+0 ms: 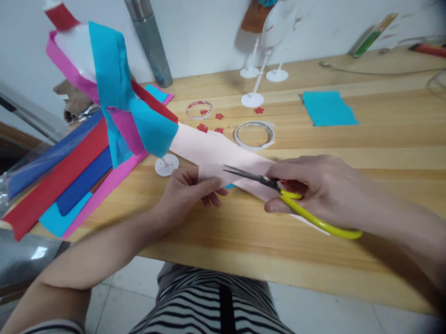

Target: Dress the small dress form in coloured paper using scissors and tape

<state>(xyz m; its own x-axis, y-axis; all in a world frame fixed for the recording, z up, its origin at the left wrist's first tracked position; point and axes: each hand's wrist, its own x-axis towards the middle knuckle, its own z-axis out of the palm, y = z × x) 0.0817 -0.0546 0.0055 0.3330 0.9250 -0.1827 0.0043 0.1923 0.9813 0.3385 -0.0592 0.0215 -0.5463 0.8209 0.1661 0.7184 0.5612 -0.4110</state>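
My left hand (196,188) pinches a small pale pink piece of paper (211,172) between thumb and fingers. In my right hand (318,186) is a pair of scissors with yellow handles (324,225); the dark blades point left and lie along the small piece, looking almost closed. Beneath both hands a longer pale pink strip (223,150) stretches across the table. Left of it stands a small white mannequin dressed in blue (109,58), magenta and red strips, on a round white base (167,165).
Folded coloured sheets (59,184) lie at the left. A tape roll (254,135), a clear ring (199,109) and red flower cut-outs (220,116) lie mid-table. Behind are a metal flask (149,40), white stands (252,99) and a blue square (329,108). A cable (375,72) runs back right.
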